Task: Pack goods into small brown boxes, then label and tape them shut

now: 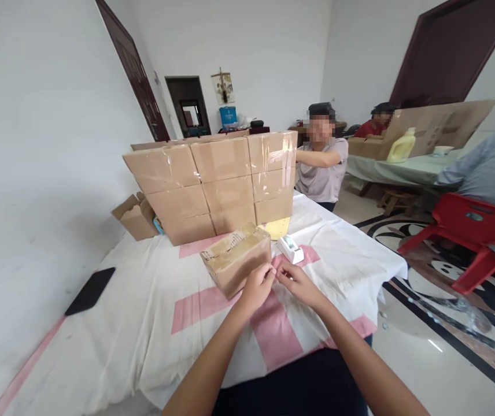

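Note:
My left hand (259,284) and my right hand (294,279) meet over the near part of the table, fingertips pinched close together. Whatever lies between the fingertips is too small to make out. Just beyond my left hand rests a taped cardboard box (241,260), closed on top. A small white device (290,249) with a greenish panel stands past my right hand. Part of a yellow board or sheet (279,229) shows behind the taped box.
Joined cardboard boxes (225,185) form a wall across the table. An opened carton (137,216) is at left, near a black flat pad (90,290). A person (323,167) sits beyond the wall. On the right are a red chair (477,231) and a yellow jug (402,145).

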`<state>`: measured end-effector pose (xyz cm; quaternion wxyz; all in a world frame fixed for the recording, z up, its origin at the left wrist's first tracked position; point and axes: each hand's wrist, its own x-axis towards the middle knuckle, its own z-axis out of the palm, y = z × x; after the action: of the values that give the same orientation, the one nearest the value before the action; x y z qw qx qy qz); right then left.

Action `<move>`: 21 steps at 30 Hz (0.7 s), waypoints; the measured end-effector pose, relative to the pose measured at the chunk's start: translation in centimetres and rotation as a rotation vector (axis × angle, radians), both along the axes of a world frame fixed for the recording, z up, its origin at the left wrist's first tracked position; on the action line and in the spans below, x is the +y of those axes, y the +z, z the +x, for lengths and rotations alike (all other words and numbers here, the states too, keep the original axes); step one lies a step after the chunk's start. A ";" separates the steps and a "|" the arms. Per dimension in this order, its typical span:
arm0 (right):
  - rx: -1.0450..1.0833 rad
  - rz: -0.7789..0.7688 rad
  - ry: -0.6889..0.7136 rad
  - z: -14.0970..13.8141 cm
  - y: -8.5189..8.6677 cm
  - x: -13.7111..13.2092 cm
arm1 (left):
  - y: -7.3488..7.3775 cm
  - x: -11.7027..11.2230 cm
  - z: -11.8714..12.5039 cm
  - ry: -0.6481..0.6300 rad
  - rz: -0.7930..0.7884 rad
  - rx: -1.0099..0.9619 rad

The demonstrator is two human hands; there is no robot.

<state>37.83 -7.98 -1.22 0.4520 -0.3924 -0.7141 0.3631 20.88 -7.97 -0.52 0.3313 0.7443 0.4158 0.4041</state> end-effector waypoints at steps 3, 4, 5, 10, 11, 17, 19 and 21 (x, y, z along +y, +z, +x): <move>-0.054 -0.007 0.091 0.0 0.9 -0.1 | -0.1 -0.6 -0.9 -0.037 -0.036 -0.018; -0.076 -0.009 0.118 -0.1 1.1 -0.1 | -0.2 -0.7 -1.1 -0.044 -0.045 -0.024; -0.100 -0.013 0.144 -0.1 1.4 -0.2 | -0.4 -0.8 -1.2 -0.050 -0.051 -0.031; -0.236 -0.057 0.262 0.6 2.0 -0.4 | -1.7 -1.2 -2.1 -0.019 -0.057 -0.061; -0.265 -0.044 0.275 1.0 2.1 -0.1 | -1.7 -1.3 -2.5 0.021 -0.058 -0.072; -0.011 0.069 -0.012 2.1 2.9 6.3 | 2.7 -1.6 -6.6 0.164 -0.062 -0.088; 0.156 0.014 0.047 0.9 3.0 9.0 | 5.4 -1.3 -7.7 0.177 -0.060 -0.049; 0.233 -0.069 0.160 -0.9 2.7 10.6 | 7.9 -0.8 -8.5 0.217 -0.056 -0.025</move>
<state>36.93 2.65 1.43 0.4879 -0.3047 -0.6728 0.4652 12.36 -8.75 7.35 0.3115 0.6804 0.5010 0.4348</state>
